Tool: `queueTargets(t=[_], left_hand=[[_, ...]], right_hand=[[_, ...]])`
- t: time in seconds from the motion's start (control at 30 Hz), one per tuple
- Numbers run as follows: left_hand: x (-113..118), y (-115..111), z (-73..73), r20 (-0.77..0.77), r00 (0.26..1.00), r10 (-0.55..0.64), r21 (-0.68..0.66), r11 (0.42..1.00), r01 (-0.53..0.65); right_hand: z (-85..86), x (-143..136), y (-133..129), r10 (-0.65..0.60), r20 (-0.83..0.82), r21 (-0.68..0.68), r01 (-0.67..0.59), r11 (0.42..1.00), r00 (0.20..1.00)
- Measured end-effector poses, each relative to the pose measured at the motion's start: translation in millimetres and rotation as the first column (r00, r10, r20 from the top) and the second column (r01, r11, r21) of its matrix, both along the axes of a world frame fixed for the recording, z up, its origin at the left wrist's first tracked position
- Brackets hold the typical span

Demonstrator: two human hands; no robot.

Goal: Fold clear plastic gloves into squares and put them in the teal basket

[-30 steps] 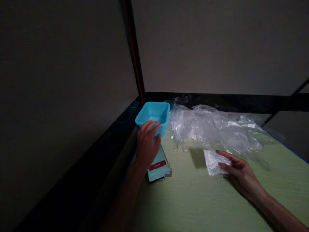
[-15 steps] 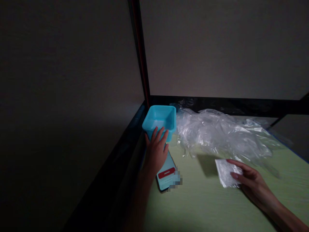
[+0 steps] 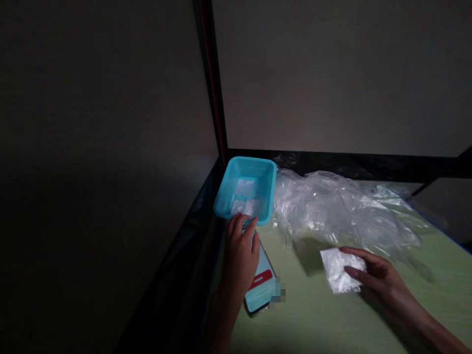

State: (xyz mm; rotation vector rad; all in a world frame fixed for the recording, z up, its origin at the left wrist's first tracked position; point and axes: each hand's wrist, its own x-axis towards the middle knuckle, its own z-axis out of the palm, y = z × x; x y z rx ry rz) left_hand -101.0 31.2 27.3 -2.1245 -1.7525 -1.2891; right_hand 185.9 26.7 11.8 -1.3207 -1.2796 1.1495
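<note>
A blue plastic basket (image 3: 273,189) stands at the back left corner of the table, with a few small clear packets (image 3: 245,188) on its bottom. My left hand (image 3: 241,250) is at the basket's near wall, fingers bent over or against it; their tips are partly hidden, and nothing is seen in them. Under and beside that hand lies a phone (image 3: 262,285) with a lit screen. My right hand (image 3: 379,280) pinches a small square clear packet (image 3: 337,273) between thumb and fingers, above the table.
A heap of crumpled clear plastic bags (image 3: 332,206) stretches along the back of the green table (image 3: 313,319), right of the basket. Behind it rises a grey wall panel (image 3: 332,73), and a dark panel (image 3: 110,123) borders the left side.
The basket has tipped toward me, showing more of its inside and the packets. My left hand sits lower in view. My right hand has shifted slightly left with its packet.
</note>
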Motion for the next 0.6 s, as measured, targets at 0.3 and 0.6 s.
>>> queueTargets(t=[0.3,0.6], left_hand=[[-3,-1,-8.9,-0.024,0.999,0.028,0.090,0.996,-0.026],[-2,-2,-15.1,-0.090,0.994,0.063,0.095,0.994,-0.055]], right_hand=[[83.1,-66,62,0.154,0.221,0.359,-0.227,0.905,0.963],[107.5,-141,123,0.221,0.564,0.532,-0.555,0.640,0.796]])
